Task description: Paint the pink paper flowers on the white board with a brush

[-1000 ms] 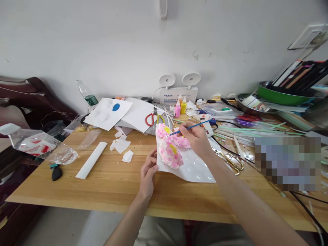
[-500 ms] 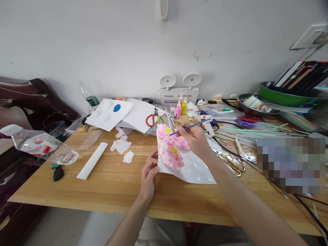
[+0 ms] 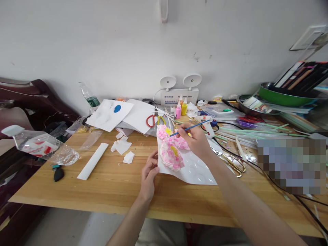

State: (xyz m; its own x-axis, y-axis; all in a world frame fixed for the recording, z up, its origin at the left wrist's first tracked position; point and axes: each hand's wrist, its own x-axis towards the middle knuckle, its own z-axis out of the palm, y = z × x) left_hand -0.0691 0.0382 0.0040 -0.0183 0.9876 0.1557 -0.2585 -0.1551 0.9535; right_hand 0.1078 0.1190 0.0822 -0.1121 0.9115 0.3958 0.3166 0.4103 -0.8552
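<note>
Pink [image 3: 177, 112], yellow and orange squeeze bottles stand close together at the back of the tabletop [image 3: 102, 191]; how full they are I can't tell. A green pan [image 3: 282, 96] at the right holds slim black, white and brown pieces [image 3: 304, 77], and a metal bowl [image 3: 240, 101] beside it holds something printed. At the left is a large clear bottle [image 3: 41, 145], capped.

The right hand [image 3: 193, 138] has its fingers clamped on a blue paintbrush [image 3: 198, 124], whose tip points down-left among the pink and white petals [image 3: 170, 157] on a white sheet [image 3: 197, 171]; whether it touches them is unclear. The left hand [image 3: 148, 174] is at the sheet's left edge, fingers curled, pinching or merely touching, I can't tell.

Compared with half a second ago, the brush tip sits slightly farther right; the sheet and left hand look unchanged.
</note>
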